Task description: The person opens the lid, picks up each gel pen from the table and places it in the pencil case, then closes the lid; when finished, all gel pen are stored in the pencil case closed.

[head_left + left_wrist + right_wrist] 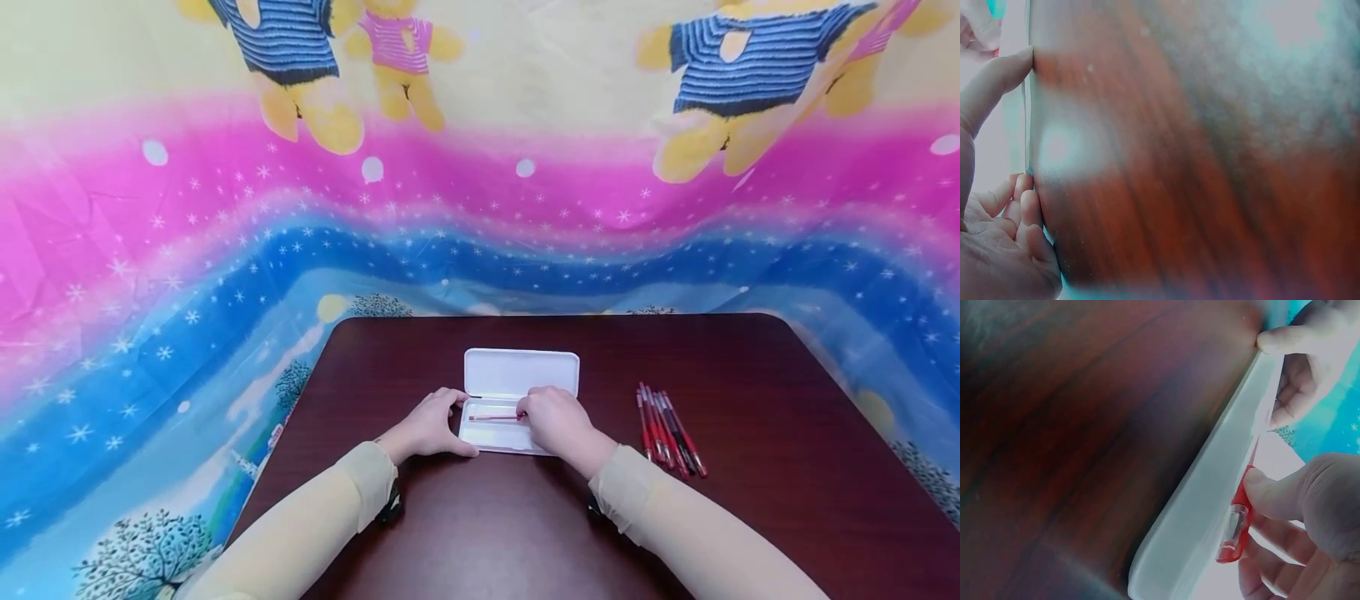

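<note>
A white pencil case (521, 372) lies on the table with its lid raised toward the back. My left hand (432, 425) steadies its left end, thumb at the front edge and fingers at the rear corner. Over the right half of the tray, my right hand (558, 421) pinches a red pen (491, 417) that lies lengthwise within the case. In the right wrist view the pen's red and clear end (1233, 534) shows beside the thumb, close along the case's front wall (1197, 481). The right hand covers the tray's right end in the head view.
Several red pens (656, 417) and a dark one lie in a loose bunch on the dark wooden table (480, 533), to the right of the case. A patterned cloth (480, 208) hangs behind the table's far edge.
</note>
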The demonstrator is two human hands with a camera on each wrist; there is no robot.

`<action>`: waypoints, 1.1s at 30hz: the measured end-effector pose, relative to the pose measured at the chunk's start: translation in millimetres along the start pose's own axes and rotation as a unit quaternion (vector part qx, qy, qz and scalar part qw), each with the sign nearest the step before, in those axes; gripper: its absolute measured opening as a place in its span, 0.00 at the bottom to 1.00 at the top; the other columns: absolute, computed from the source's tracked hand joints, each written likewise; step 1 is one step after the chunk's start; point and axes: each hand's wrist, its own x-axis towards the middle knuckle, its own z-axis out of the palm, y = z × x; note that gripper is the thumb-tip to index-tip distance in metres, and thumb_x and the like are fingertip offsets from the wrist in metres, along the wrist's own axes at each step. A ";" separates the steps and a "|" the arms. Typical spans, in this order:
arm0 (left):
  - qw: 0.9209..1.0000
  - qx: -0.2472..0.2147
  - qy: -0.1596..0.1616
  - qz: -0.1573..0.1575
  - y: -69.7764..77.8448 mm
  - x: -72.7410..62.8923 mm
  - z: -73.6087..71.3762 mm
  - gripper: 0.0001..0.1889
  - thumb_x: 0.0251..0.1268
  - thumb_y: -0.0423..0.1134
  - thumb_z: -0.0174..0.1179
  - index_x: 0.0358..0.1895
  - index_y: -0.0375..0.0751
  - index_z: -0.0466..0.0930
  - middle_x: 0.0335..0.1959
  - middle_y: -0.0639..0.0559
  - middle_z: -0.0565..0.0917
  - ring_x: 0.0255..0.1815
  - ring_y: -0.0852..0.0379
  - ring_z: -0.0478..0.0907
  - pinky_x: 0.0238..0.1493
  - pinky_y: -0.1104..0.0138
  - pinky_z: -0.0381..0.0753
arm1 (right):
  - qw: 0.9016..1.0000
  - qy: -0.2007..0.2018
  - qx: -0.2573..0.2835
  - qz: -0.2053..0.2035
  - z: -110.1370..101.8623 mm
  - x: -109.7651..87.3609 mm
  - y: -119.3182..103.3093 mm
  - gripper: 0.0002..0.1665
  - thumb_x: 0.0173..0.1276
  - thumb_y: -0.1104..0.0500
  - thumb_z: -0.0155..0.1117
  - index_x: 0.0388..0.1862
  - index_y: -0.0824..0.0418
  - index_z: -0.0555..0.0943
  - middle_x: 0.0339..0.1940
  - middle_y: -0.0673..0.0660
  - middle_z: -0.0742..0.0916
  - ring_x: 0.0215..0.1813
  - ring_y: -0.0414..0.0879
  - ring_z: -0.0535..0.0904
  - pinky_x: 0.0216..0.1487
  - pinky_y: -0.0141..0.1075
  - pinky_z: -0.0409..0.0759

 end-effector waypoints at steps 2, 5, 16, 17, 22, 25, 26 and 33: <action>1.000 0.001 0.003 0.002 -0.1 0.0 0.3 0.52 0.44 0.58 0.89 0.73 0.41 0.76 0.64 0.48 0.82 0.61 0.51 0.79 0.66 0.55 0.82 | 1.000 -0.017 0.005 0.006 0.3 1.0 0.8 0.10 0.69 0.67 0.73 0.34 0.52 0.94 0.33 0.54 0.92 0.36 0.50 0.87 0.45 0.47 0.88; 1.000 -0.003 0.006 0.006 0.7 -0.5 -0.3 0.52 0.43 0.58 0.89 0.72 0.39 0.77 0.63 0.47 0.82 0.60 0.51 0.79 0.66 0.55 0.81 | 0.999 -0.042 0.024 0.017 1.5 2.9 2.7 0.10 0.70 0.66 0.74 0.34 0.51 0.94 0.35 0.53 0.93 0.36 0.48 0.85 0.47 0.46 0.88; 1.000 -0.001 0.005 0.002 0.0 -1.8 -2.5 0.52 0.44 0.58 0.89 0.73 0.40 0.77 0.64 0.48 0.82 0.61 0.50 0.79 0.66 0.54 0.81 | 0.996 -0.044 0.072 0.039 -12.3 1.0 13.7 0.05 0.74 0.59 0.76 0.44 0.55 0.95 0.41 0.56 0.94 0.45 0.51 0.90 0.56 0.49 0.90; 1.000 -0.002 0.004 0.003 0.0 -1.7 -2.1 0.51 0.44 0.58 0.89 0.73 0.41 0.77 0.65 0.48 0.82 0.61 0.50 0.79 0.67 0.54 0.81 | 0.995 -0.030 0.080 0.047 -17.4 -2.8 18.3 0.06 0.74 0.58 0.76 0.46 0.56 0.95 0.42 0.57 0.94 0.46 0.53 0.91 0.57 0.50 0.90; 1.000 -0.003 0.003 0.002 -0.4 -0.5 0.0 0.52 0.45 0.59 0.88 0.74 0.42 0.76 0.65 0.48 0.81 0.61 0.50 0.79 0.67 0.55 0.81 | 0.988 0.050 0.097 0.112 -49.1 -34.1 56.8 0.10 0.75 0.55 0.73 0.47 0.60 0.93 0.45 0.61 0.95 0.48 0.59 0.92 0.55 0.58 0.89; 1.000 -0.003 0.005 0.001 -0.4 -0.1 0.1 0.52 0.44 0.59 0.88 0.74 0.42 0.76 0.65 0.48 0.82 0.61 0.51 0.78 0.66 0.54 0.81 | 0.980 0.029 0.096 0.172 -67.4 -60.7 90.0 0.15 0.77 0.52 0.70 0.49 0.64 0.91 0.44 0.64 0.94 0.46 0.62 0.91 0.52 0.61 0.87; 1.000 -0.003 0.005 0.001 -0.4 -0.2 0.1 0.52 0.44 0.59 0.88 0.74 0.42 0.76 0.65 0.48 0.82 0.61 0.50 0.78 0.67 0.54 0.81 | 0.976 0.006 0.099 0.195 -73.1 -70.1 101.7 0.18 0.77 0.51 0.69 0.51 0.65 0.89 0.44 0.64 0.93 0.43 0.61 0.90 0.50 0.61 0.87; 1.000 -0.002 0.000 -0.004 1.2 -1.7 -1.1 0.52 0.45 0.60 0.88 0.74 0.42 0.76 0.65 0.48 0.82 0.61 0.51 0.78 0.67 0.54 0.80 | 0.939 -0.141 0.109 0.295 -81.2 -125.8 158.4 0.21 0.80 0.50 0.64 0.48 0.71 0.83 0.31 0.61 0.86 0.31 0.50 0.80 0.34 0.46 0.80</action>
